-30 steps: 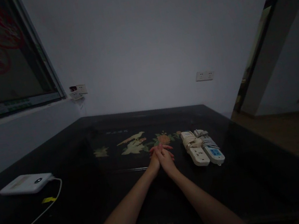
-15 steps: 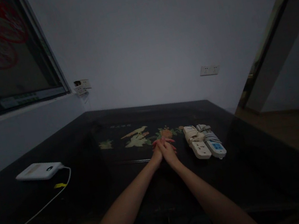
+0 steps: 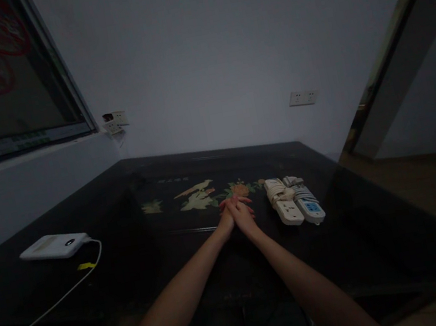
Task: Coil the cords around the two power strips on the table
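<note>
The person's left hand (image 3: 226,220) and right hand (image 3: 243,215) meet over the middle of a glossy black surface (image 3: 170,275), fingers laced and folded into each other. No object shows in the clasp, though the space between the palms is hidden. Whether the hands rest on the surface or hover just above it cannot be told.

Near the right hand, and not touching it, lie a cream-white plastic power strip (image 3: 290,213) bound in its own cream cord and a white power strip with a blue socket panel (image 3: 313,208) wrapped in grey cord. They lie side by side, lengthwise away from the person. A painted bird-and-flower decoration (image 3: 198,201) lies just beyond the hands.

Well off to the left sits a flat, white, rounded rectangular device (image 3: 52,247); its thin white cable (image 3: 66,293) runs past a small yellow tag (image 3: 86,266) and over the near edge.

That overhanging cable looks like the main hazard: a snag by the left arm could drag the device along. A sideways sweep of the right hand could knock the strips askew, and a tug on a loose loop might unwind their cords. Dim light could make dark objects easy to miss.
</note>
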Demonstrator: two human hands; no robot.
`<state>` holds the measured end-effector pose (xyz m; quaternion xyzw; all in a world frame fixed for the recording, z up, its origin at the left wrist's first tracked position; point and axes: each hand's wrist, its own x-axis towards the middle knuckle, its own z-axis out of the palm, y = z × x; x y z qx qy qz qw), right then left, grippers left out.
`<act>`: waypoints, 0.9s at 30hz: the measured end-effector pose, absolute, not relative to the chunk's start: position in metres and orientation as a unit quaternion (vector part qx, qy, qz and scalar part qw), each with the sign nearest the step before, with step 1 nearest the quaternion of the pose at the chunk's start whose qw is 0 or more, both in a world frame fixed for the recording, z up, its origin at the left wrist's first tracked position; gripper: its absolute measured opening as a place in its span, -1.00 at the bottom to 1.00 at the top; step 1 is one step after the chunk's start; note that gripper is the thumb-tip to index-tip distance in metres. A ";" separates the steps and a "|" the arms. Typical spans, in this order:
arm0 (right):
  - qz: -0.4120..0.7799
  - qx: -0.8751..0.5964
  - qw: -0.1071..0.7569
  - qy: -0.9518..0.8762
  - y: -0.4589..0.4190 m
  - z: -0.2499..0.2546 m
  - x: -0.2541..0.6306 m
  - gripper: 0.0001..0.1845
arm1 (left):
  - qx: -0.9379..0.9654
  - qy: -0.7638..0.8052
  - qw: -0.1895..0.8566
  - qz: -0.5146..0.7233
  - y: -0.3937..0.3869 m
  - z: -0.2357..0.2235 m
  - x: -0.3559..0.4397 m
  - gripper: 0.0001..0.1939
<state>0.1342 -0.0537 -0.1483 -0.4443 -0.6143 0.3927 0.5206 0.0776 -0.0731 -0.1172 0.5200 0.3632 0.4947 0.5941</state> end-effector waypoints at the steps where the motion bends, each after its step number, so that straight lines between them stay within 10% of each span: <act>1: 0.393 -0.444 0.520 -0.614 -0.054 -0.148 0.134 -0.55 | 0.518 0.364 0.596 0.494 -0.071 -0.119 0.078 -0.46; 27: 0.391 -0.442 0.517 -0.620 -0.055 -0.144 0.134 -0.55 | 0.519 0.338 0.606 0.498 -0.066 -0.127 0.075 -0.48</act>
